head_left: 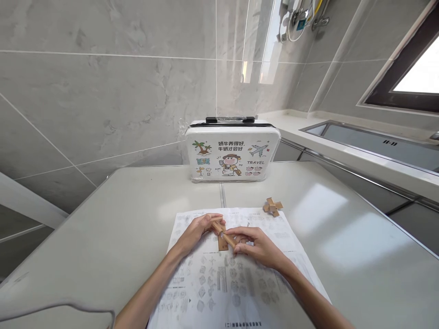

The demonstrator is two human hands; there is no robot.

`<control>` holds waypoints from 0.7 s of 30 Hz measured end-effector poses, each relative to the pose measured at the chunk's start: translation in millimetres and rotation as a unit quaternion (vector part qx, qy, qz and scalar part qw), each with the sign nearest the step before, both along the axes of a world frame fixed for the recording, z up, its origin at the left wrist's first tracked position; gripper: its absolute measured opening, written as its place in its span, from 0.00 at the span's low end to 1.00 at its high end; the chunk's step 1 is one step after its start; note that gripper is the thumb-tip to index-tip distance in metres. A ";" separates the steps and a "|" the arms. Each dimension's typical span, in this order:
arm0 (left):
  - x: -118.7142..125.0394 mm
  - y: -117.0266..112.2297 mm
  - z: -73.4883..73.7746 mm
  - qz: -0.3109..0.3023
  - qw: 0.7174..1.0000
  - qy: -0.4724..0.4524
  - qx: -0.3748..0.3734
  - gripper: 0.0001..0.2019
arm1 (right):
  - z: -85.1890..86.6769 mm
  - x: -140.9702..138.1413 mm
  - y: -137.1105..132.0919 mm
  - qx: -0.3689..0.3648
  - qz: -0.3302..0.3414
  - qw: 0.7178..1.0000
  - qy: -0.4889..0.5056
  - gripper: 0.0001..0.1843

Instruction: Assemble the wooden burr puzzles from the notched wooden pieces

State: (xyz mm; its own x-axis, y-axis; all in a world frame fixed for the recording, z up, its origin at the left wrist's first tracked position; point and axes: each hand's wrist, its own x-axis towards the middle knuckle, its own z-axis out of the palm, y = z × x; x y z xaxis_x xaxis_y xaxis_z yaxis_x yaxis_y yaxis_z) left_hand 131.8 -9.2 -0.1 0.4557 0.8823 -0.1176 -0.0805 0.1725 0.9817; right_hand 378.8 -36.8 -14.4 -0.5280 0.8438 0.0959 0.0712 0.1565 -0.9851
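Note:
Over a printed instruction sheet (222,292), my two hands meet at some wooden puzzle pieces. My left hand (202,227) has its fingers closed on a notched wooden puzzle piece (217,226). From the other side, my right hand (254,244) pinches a second wooden stick (229,239), whose upper end meets the first piece. Beneath them shows a flat wooden block (222,243), partly covered by the sticks. Whether the pieces interlock is too small to tell. An assembled wooden cross puzzle (272,207) lies at the sheet's upper right corner, apart from both hands.
A white cartoon-printed case (233,160) with a black handle stands at the back of the white table (137,201), near the tiled wall. To the right runs a counter with a sink (377,141). A curved grey edge (68,305) shows at lower left.

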 end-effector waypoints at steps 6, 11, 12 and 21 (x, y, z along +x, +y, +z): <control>-1.0 1.8 -1.0 -0.016 1.000 -0.011 0.005 0.36 | 2.4 0.7 0.1 0.020 0.003 1.000 0.015 0.19; -1.9 3.6 -2.8 -0.014 1.000 -0.013 0.007 0.37 | 4.6 0.4 -0.8 0.043 0.007 0.999 -0.007 0.21; -1.9 3.6 -3.1 -0.013 1.000 -0.016 0.008 0.37 | 4.6 0.4 -1.0 0.048 0.007 0.999 -0.011 0.21; -1.1 1.3 0.4 -0.007 0.999 -0.003 0.037 0.36 | 6.5 2.1 -3.3 0.028 0.020 0.999 -0.007 0.23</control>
State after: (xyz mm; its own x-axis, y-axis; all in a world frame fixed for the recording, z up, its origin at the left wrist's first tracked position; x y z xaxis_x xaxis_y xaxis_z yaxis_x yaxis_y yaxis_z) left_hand 130.7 -7.8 0.4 0.4689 0.8818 -0.0504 -0.0838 0.1013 0.9913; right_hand 380.9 -40.1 -8.0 -0.5622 0.8160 0.1343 0.0781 0.2140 -0.9737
